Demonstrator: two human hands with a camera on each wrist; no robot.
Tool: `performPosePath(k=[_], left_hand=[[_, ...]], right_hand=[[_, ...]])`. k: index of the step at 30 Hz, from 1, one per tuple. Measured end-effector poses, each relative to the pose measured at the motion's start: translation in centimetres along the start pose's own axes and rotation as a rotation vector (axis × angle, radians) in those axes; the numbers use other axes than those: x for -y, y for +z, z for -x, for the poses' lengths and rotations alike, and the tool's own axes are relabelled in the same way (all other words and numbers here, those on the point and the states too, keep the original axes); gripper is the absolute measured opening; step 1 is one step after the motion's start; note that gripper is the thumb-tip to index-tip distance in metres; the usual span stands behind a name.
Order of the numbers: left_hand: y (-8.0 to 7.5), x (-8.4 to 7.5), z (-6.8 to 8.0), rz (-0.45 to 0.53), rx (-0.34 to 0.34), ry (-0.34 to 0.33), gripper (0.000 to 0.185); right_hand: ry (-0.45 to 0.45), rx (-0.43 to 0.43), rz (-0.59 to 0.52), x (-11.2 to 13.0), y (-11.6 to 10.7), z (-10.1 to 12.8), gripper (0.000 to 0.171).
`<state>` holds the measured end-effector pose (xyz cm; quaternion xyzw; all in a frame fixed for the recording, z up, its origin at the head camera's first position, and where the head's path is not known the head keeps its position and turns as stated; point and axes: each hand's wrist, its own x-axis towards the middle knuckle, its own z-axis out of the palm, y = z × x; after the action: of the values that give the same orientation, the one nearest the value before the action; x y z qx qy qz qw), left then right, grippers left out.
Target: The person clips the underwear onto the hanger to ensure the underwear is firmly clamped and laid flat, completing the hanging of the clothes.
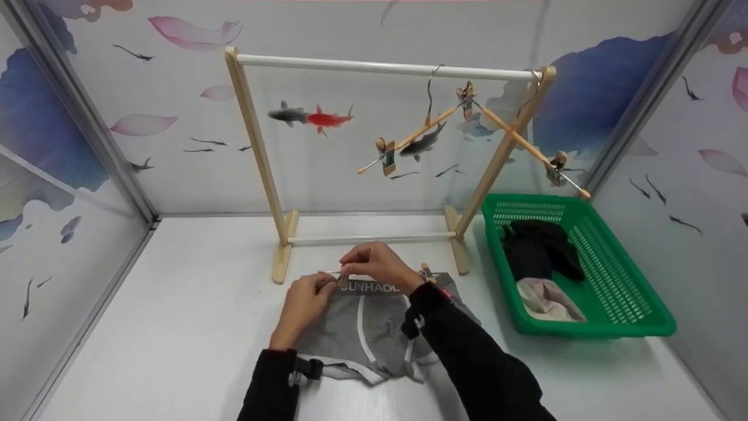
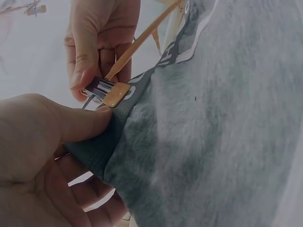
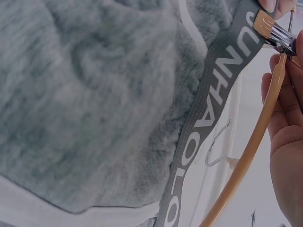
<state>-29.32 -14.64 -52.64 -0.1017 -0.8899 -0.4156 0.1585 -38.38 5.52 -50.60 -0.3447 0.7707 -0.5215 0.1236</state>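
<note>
Both hands work at the waistband of grey underpants (image 1: 374, 330) near the tabletop's (image 1: 175, 327) front edge: left hand (image 1: 302, 304) pinches the band, right hand (image 1: 380, 264) squeezes the hanger clip (image 2: 110, 92). Clipping seems underway; next, seat the waistband squarely inside it.

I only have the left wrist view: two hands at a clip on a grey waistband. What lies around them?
Observer: The head view shows a wooden rack behind the grey underwear, with two clip hangers on its rail.
Operator: Any other laundry?
Observer: A green basket to the right holds dark and pale garments.
Operator: What does the waistband say?
Observer: The right wrist view reads JUNHAOLO along it, beside the hanger's wooden bar, with the right hand behind the bar.
</note>
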Motion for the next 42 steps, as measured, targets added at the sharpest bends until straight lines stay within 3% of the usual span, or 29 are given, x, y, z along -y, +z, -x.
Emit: performPosePath(k=[12, 22, 29, 36, 42], left_hand=[[0.4, -0.2, -0.2, 0.081, -0.075, -0.084, 0.011], [0.4, -0.3, -0.3, 0.097, -0.067, -0.131, 0.011], [0.5, 0.1, -0.1, 0.092, -0.054, -0.155, 0.014], [0.6, 0.1, 0.0, 0.054, -0.07, -0.144, 0.011], [0.6, 0.2, 0.2, -0.015, -0.1, -0.142, 0.013]], right_hand=[[-0.02, -0.016, 0.035, -0.2, 0.2, -0.3, 0.023], [-0.025, 0.024, 0.017, 0.0, 0.2, 0.1, 0.034], [-0.104, 0.027, 0.08, 0.1, 0.4, 0.3, 0.043], [-0.015, 0.021, 0.148, 0.6, 0.6, 0.2, 0.041], [-0.004, 0.021, 0.217, 0.9, 0.5, 0.1, 0.043]])
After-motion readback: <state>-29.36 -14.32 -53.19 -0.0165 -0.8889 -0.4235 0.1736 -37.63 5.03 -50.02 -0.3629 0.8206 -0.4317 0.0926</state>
